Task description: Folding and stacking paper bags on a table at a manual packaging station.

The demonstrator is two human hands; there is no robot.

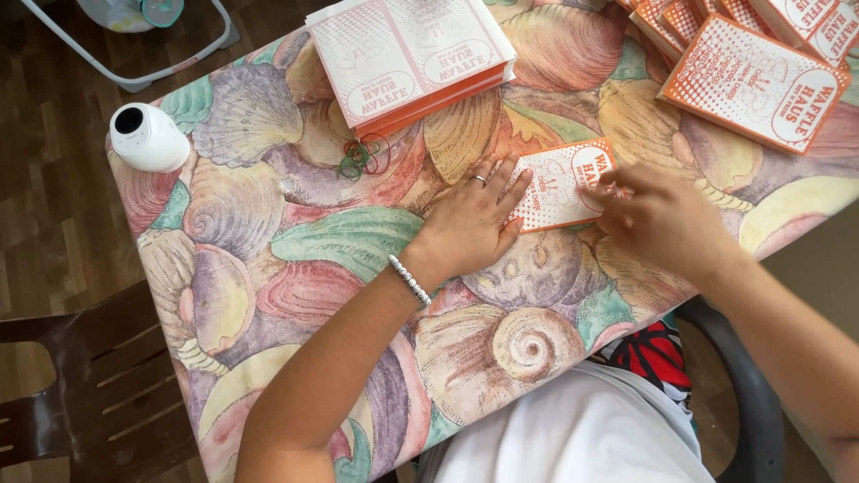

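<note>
You are sitting at a table (pixel 295 268) covered with a cloth printed in big pastel seashells, and the cloth is reaching right to the table's edges. Your left hand (pixel 470 219) is lying flat and spread, palm down, its fingertips pressing on the left end of a small orange-and-white printed card (pixel 562 183); it is gripping nothing. Your right hand (pixel 658 215) is resting over the card's right end with the fingers bent, blurred, so you cannot tell whether it is pinching the card or only touching it. The card is lying flat on the cloth between your two hands, near the middle of the table.

Beyond your left hand a neat stack of the same cards (pixel 407 54) is sitting face up, with a few red and green rubber bands (pixel 362 156) lying just beside its near corner. Loose cards (pixel 761 72) are overlapping at the far right corner. A white bottle-like container (pixel 148 136) with a dark round opening is standing near the table's left edge. Dark wooden flooring (pixel 54 161) is showing around the table, a brown slatted chair (pixel 89 394) is standing at the lower left, and a grey metal frame (pixel 134 80) is resting on the floor at the top.
</note>
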